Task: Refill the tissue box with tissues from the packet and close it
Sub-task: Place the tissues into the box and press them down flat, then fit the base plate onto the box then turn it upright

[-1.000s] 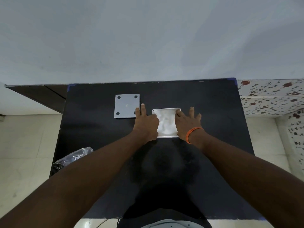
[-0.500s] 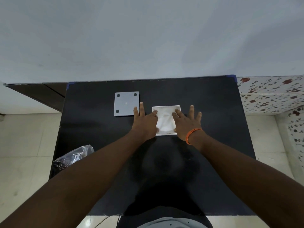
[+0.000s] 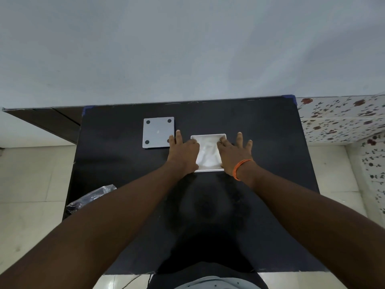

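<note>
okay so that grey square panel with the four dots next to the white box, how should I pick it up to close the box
Grip the grey panel by its right edge, nearest the left hand, whose fingertips already lie there. It lies flat on the black table, so probably tip that edge up, then pinch it with thumb and fingers. The tissue box sits just right of it.

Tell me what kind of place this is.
Probably a room in a home: a black table stands against a plain wall, with a tiled floor and flower-patterned tiles to the right.

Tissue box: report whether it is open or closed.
Open. The tissue box shows white tissues inside its rim, and the grey lid lies apart on the table to its left.
</note>
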